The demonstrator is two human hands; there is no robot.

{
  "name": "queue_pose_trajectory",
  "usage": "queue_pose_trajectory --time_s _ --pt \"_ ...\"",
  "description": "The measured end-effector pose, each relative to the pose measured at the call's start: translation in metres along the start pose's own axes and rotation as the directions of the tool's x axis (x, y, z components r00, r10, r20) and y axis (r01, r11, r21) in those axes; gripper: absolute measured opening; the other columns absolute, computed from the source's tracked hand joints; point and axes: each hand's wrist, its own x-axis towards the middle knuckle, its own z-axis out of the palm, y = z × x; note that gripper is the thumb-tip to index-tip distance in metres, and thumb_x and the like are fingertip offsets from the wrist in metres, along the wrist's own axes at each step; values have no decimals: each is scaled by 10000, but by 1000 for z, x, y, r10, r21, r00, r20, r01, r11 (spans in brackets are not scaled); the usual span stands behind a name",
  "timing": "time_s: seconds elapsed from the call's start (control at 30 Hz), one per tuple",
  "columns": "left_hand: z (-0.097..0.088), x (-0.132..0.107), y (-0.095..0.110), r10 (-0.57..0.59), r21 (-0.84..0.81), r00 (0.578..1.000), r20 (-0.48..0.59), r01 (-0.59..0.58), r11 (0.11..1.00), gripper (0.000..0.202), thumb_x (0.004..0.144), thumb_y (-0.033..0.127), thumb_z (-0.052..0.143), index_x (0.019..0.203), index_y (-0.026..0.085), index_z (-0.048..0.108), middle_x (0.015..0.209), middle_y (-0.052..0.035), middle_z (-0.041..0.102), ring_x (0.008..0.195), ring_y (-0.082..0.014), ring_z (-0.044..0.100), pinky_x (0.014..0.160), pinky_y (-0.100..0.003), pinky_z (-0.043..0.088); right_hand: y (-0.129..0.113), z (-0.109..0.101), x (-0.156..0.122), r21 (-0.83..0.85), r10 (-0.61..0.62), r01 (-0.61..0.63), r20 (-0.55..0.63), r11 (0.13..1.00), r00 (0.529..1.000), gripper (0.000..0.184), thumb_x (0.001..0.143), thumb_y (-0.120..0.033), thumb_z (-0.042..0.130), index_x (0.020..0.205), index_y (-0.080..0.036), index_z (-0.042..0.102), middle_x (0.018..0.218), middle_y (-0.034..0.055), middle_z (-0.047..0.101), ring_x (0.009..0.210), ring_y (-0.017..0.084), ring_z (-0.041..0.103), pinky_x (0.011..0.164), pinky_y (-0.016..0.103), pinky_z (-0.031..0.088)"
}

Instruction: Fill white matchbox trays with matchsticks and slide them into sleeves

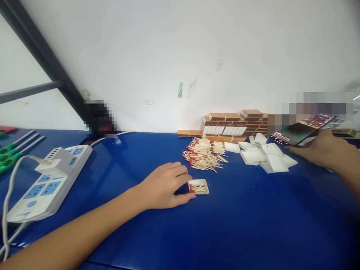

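Note:
My left hand (168,186) rests on the blue table, its thumb and fingers closed around the left end of a small white matchbox tray (207,187). A few red-tipped matches (199,188) lie inside the tray. Just behind it spreads a heap of loose matches (204,157). At the far right, my right hand (327,150) is by the lower edge of a phone (305,129) with a lit screen. Its thumb points left along that edge, while the other fingers are mostly hidden. Several empty white trays (271,157) are piled left of this hand.
Brown matchboxes (222,122) are stacked along the white wall (157,56). Another brown box (344,132) shows behind my right hand. To the left lie a white power strip (50,183) with a cable and green-handled tools (11,155). A dark metal bar (50,56) slants down there.

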Motion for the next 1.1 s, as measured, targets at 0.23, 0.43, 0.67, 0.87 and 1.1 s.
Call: queue_pose_trajectory --time_s 0.23,0.43,0.67,0.87,1.1 --pt "1 -1 -1 0 -8 1000 -6 0 1000 334 992 461 614 1095 157 706 963 -75 693 893 -209 642 845 -368 535 -24 -10 -14 -128 141 -128 98 983 985 996 753 -754 590 1435 -49 423 1241 339 670 1110 476 679 830 496 519" --pt "1 -1 0 -3 -14 1000 -5 3 1000 343 986 461 624 1104 149 703 962 -74 693 871 -205 633 786 -351 530 -25 -15 -16 -148 143 -121 141 981 980 902 784 -695 564 1386 -26 488 1284 341 657 1132 470 675 837 484 523" --pt "1 -1 -2 -8 -19 1000 -13 7 1000 329 981 457 632 1098 158 705 958 -73 692 877 -203 642 797 -350 539 -20 -36 -19 -111 36 -25 105 993 994 450 776 -610 570 979 -231 701 1041 201 761 935 419 712 659 443 487" --pt "-2 -1 -2 4 -11 996 -88 -5 1000 323 990 437 619 1109 149 701 976 -84 699 881 -201 643 818 -354 545 -77 -63 -74 191 -263 302 -203 934 943 314 872 -553 519 867 -276 667 816 81 735 722 313 663 614 388 413" --pt "-2 -1 -1 -46 -36 998 -53 44 998 299 978 425 634 1099 163 710 978 -76 701 884 -208 640 822 -364 543 -140 -60 -131 458 -720 676 -106 577 686 308 960 -584 465 911 -333 638 847 31 700 750 264 635 664 392 452"
